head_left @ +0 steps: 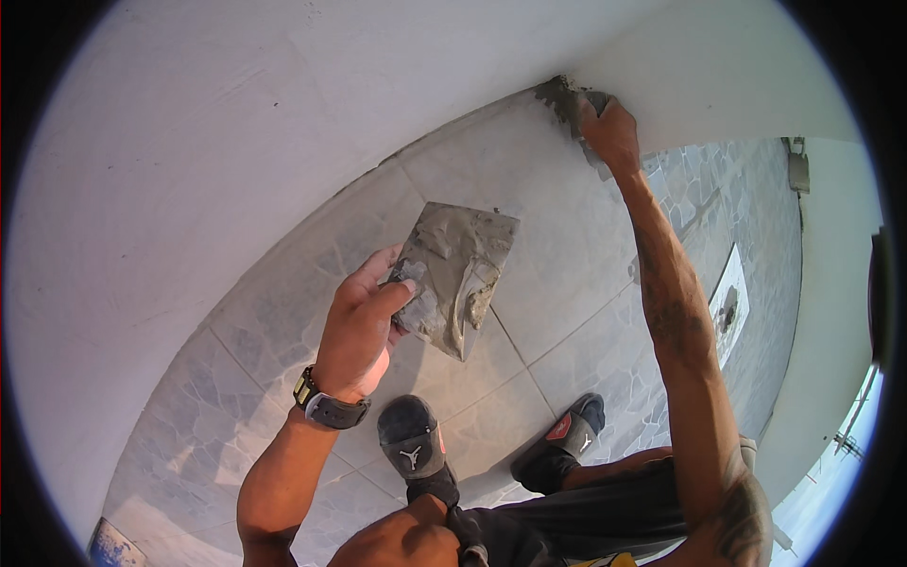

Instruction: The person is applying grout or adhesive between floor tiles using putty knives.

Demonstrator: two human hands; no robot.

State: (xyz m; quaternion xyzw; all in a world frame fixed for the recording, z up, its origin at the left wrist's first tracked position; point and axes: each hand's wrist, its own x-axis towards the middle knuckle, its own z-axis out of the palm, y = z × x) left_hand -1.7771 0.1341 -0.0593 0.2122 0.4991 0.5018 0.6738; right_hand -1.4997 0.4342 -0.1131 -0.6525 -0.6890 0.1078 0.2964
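Observation:
My left hand (364,317) grips the near left edge of a flat rectangular tile piece (507,230), the thumb on top and the fingers beneath. Wet grey mortar (458,255) lies spread and heaped over it. Far off to the right, at the foot of the wall, my right hand (612,134) is closed with its knuckles up. A dark grey flat edge (597,100) shows beside its fingers; what kind of tool it is, I cannot tell. Next to that hand, wet mortar (561,98) covers the corner where the walls meet the floor.
A white wall (208,132) runs along the left, and another wall (727,85) meets it at the far corner. Stone-patterned tiles (557,255) cover the floor. At the right lies a white board (732,293) with a dark mortar blob. My sandalled feet (413,435) stand below the mortar-covered piece.

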